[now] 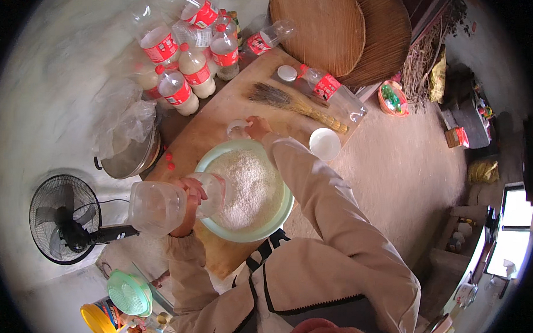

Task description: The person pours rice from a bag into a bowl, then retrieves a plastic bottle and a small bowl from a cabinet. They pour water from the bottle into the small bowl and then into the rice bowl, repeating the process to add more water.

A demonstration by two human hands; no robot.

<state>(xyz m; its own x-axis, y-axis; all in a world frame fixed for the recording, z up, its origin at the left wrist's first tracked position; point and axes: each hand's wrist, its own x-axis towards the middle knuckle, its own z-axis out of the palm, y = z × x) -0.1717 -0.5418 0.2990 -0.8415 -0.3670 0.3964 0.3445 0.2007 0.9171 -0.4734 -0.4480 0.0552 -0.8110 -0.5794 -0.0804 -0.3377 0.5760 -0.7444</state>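
My left hand (192, 200) grips a large clear plastic container (155, 208) by its middle. The container lies tilted, one end over the rim of a pale green basin (291, 206). White, grainy powder or meal (247, 189) fills much of the basin. Beyond the far rim, my right hand (258, 128) has its fingers on a small clear plastic cup or cut bottle piece (237, 129). How firmly the fingers close on it is partly hidden.
On the wooden table (220, 111) lie a straw hand broom (299, 106), a bottle (330, 87), a white bowl (324, 144) and red caps (169, 161). Several labelled bottles (197, 74) stand beyond its edge. A lidded pot (132, 160) and fan (66, 219) are on the left.
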